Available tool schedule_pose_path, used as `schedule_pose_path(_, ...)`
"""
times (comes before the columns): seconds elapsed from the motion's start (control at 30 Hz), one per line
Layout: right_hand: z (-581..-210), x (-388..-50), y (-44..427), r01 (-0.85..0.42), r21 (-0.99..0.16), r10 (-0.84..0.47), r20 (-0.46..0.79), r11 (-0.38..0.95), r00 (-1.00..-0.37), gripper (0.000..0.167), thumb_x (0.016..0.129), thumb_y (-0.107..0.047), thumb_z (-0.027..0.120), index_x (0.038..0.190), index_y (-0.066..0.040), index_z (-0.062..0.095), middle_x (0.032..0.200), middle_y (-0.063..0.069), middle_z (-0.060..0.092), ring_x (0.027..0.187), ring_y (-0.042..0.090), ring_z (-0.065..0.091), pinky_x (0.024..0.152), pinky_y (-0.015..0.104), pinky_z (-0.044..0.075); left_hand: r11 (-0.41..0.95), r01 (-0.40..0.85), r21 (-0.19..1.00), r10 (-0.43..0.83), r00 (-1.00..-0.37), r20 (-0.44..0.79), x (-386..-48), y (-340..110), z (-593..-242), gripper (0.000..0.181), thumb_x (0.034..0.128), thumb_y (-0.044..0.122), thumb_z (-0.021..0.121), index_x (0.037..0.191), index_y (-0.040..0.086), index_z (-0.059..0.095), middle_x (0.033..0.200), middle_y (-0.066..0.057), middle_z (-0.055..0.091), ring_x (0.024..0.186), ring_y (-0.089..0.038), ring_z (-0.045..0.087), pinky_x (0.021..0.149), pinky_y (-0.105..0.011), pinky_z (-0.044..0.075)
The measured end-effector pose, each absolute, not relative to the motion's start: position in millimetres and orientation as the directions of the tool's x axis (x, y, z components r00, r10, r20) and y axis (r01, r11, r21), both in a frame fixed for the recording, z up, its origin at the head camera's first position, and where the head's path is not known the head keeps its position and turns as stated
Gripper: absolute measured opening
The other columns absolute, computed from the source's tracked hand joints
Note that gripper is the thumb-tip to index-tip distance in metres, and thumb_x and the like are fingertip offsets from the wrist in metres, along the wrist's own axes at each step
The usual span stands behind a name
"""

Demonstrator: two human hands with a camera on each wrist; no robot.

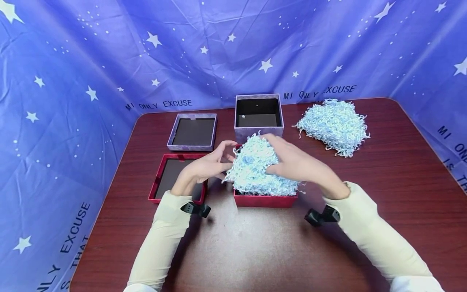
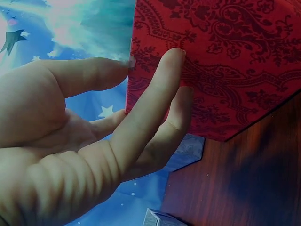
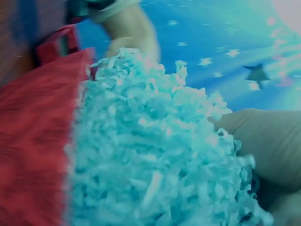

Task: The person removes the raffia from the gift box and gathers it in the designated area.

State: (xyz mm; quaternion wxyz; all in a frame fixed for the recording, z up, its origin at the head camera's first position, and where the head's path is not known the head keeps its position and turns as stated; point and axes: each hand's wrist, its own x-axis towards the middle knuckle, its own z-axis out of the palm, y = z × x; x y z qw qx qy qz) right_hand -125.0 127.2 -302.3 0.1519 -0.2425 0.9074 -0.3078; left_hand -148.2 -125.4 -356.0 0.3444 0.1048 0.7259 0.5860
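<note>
A red patterned box stands on the table, heaped with pale blue shredded paper that bulges above its rim. From the right, my right hand grips this heap, thumb in front and fingers behind. In the right wrist view the shredded paper lies against the box's red wall, partly blurred. My left hand is at the box's left side. Its fingers are extended along the patterned wall in the left wrist view, with the thumb at the corner.
A second pile of shredded paper lies at the back right. Behind the red box stands a lavender box with a dark inside. On the left lie a lavender lid and a red lid, both inside up. A starry cloth hangs behind.
</note>
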Motion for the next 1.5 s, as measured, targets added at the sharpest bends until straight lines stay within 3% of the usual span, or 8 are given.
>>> schedule_pose_path(0.13, -279, -120, 144, -0.317, -0.679, -0.497, -0.081, 0.663, -0.864, 0.083, 0.081, -0.011, 0.069, 0.149, -0.012, 0.021, 0.149, 0.014, 0.034, 0.089, 0.027, 0.062, 0.090, 0.047, 0.050, 0.222, -0.295, 0.929, 0.570, -0.734, -0.369, -147, -125, -356, 0.062, 0.0957, -0.009, 0.038, 0.144, 0.024, 0.016, 0.118, -0.016, 0.033, 0.095, -0.029, 0.053, 0.086, -0.058, 0.052)
schedule_pose_path(0.23, -264, -116, 161, -0.266, -0.687, -0.436, -0.082, 0.677, -0.896, 0.084, 0.082, -0.011, 0.069, 0.149, -0.019, 0.019, 0.113, 0.018, 0.056, 0.048, 0.019, 0.047, 0.057, 0.036, 0.050, 0.206, -0.308, 0.929, 0.571, -0.733, -0.369, -148, -125, -356, 0.064, 0.0956, -0.007, 0.044, 0.144, 0.024, 0.016, 0.118, -0.018, 0.034, 0.092, -0.031, 0.053, 0.088, -0.060, 0.050)
schedule_pose_path(0.33, -256, -115, 181, -0.238, -0.673, -0.378, -0.068, 0.701, -0.923, 0.084, 0.084, -0.012, 0.068, 0.150, -0.021, 0.016, 0.098, 0.016, 0.051, 0.050, 0.018, 0.043, 0.048, 0.035, 0.045, 0.207, -0.314, 0.927, 0.570, -0.731, -0.375, -148, -125, -356, 0.066, 0.0952, -0.003, 0.050, 0.144, 0.024, 0.016, 0.125, -0.022, 0.033, 0.095, -0.031, 0.051, 0.088, -0.061, 0.049)
schedule_pose_path(0.53, -257, -112, 223, -0.167, -0.686, -0.304, -0.082, 0.708, -0.949, 0.089, 0.091, -0.014, 0.063, 0.153, -0.015, 0.000, 0.121, 0.027, 0.043, 0.042, 0.017, 0.040, 0.049, 0.029, 0.043, 0.222, -0.314, 0.923, 0.567, -0.728, -0.384, -149, -125, -356, 0.066, 0.0949, -0.001, 0.052, 0.144, 0.025, 0.017, 0.133, -0.028, 0.028, 0.095, -0.032, 0.051, 0.087, -0.059, 0.050)
schedule_pose_path(0.8, -268, -103, 271, -0.134, -0.684, -0.181, 0.002, 0.717, -0.983, 0.079, 0.087, -0.003, 0.064, 0.148, -0.013, 0.014, 0.062, 0.005, 0.042, 0.035, 0.011, 0.032, 0.036, 0.032, 0.036, 0.226, -0.311, 0.923, 0.563, -0.732, -0.384, -148, -126, -356, 0.066, 0.0947, -0.001, 0.053, 0.143, 0.025, 0.017, 0.126, -0.022, 0.033, 0.096, -0.028, 0.052, 0.086, -0.058, 0.052)
schedule_pose_path(1.17, -309, -99, 317, -0.152, -0.527, -0.183, -0.006, 0.836, -0.983, 0.081, 0.086, -0.008, 0.066, 0.148, 0.001, 0.014, 0.076, 0.014, 0.042, 0.048, 0.013, 0.037, 0.048, 0.029, 0.031, 0.231, -0.307, 0.923, 0.564, -0.731, -0.384, -146, -127, -353, 0.065, 0.0950, -0.001, 0.052, 0.143, 0.024, 0.017, 0.123, -0.020, 0.034, 0.096, -0.028, 0.052, 0.086, -0.058, 0.051)
schedule_pose_path(1.33, -332, -104, 325, -0.185, -0.512, -0.218, -0.006, 0.839, -0.976, 0.086, 0.080, -0.001, 0.069, 0.146, 0.009, 0.015, 0.129, 0.038, 0.034, 0.105, 0.044, 0.043, 0.088, 0.054, 0.037, 0.224, -0.314, 0.923, 0.558, -0.735, -0.385, -146, -126, -354, 0.065, 0.0949, -0.002, 0.052, 0.143, 0.023, 0.016, 0.127, -0.022, 0.033, 0.097, -0.029, 0.052, 0.087, -0.059, 0.051)
schedule_pose_path(1.5, -349, -104, 329, -0.180, -0.475, -0.231, -0.051, 0.861, -0.972, 0.089, 0.078, 0.002, 0.068, 0.148, 0.005, 0.013, 0.136, 0.042, 0.023, 0.122, 0.055, 0.024, 0.087, 0.068, 0.030, 0.212, -0.317, 0.925, 0.562, -0.734, -0.381, -148, -125, -355, 0.065, 0.0946, -0.001, 0.053, 0.143, 0.024, 0.017, 0.128, -0.023, 0.032, 0.101, -0.034, 0.051, 0.087, -0.058, 0.051)
